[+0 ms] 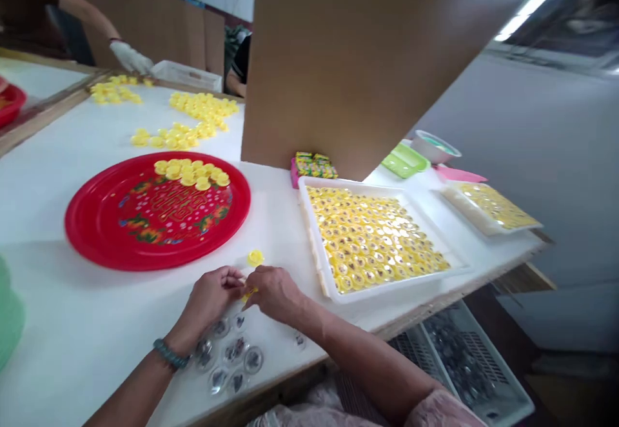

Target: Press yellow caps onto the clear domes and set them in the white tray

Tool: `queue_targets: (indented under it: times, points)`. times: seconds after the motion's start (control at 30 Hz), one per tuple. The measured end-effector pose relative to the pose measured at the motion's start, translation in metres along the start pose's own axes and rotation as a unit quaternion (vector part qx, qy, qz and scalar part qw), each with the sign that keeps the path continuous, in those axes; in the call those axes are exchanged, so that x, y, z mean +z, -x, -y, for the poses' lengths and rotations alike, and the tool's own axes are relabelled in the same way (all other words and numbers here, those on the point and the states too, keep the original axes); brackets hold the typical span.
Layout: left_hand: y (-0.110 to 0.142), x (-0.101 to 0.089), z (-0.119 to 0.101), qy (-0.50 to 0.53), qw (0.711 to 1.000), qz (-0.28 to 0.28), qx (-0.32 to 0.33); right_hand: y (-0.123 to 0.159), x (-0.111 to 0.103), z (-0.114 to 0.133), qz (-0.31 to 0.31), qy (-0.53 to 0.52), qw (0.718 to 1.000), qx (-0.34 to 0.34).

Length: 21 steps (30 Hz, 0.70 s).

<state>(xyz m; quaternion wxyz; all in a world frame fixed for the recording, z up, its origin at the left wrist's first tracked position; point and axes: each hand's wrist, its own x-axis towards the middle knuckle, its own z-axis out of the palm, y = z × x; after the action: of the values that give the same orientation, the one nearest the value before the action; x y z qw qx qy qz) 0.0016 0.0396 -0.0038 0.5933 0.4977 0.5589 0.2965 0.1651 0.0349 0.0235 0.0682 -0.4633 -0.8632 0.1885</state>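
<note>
My left hand and my right hand meet above the white table, fingers pinched together on a small yellow round piece that they mostly hide. Just beyond the fingertips lies a loose yellow round cap. Several clear round capsules with dark bits inside are scattered on the table below my hands, partly under my left wrist. One more clear capsule sits beneath my right forearm. To the right, a white tray holds rows of yellow pieces with clear, shiny tops.
A red oval tray carries yellow caps along its far side. More yellow caps lie beyond it, near a co-worker's gloved hand. A tall cardboard panel stands ahead. Small packets sit at its foot; a crate is below the table.
</note>
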Motion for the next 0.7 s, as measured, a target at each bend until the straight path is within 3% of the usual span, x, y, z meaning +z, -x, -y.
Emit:
queue_targets:
  times: [0.13,0.23,0.37,0.47,0.57,0.7]
  points:
    - [0.005,-0.002,-0.002,0.039,0.999,0.018,-0.009,0.019,-0.021,-0.004,-0.035,0.033,0.999,0.008]
    - [0.007,-0.005,0.001,0.053,0.998,-0.004,-0.026,0.040,-0.058,-0.021,-0.127,-0.005,0.991,0.032]
    - [0.005,-0.008,0.009,0.037,0.997,-0.055,-0.036,0.054,-0.109,-0.080,-0.249,0.019,0.959,0.131]
    - [0.001,-0.007,0.016,0.024,0.998,-0.049,-0.041,0.054,-0.127,-0.137,-0.237,0.075,0.942,0.226]
    - [-0.002,-0.005,0.021,0.007,0.998,-0.053,-0.041,0.051,-0.131,-0.185,-0.232,0.086,0.934,0.258]
    - [-0.005,0.000,0.024,-0.007,0.995,-0.089,-0.036,0.048,-0.138,-0.229,-0.236,0.093,0.923,0.288]
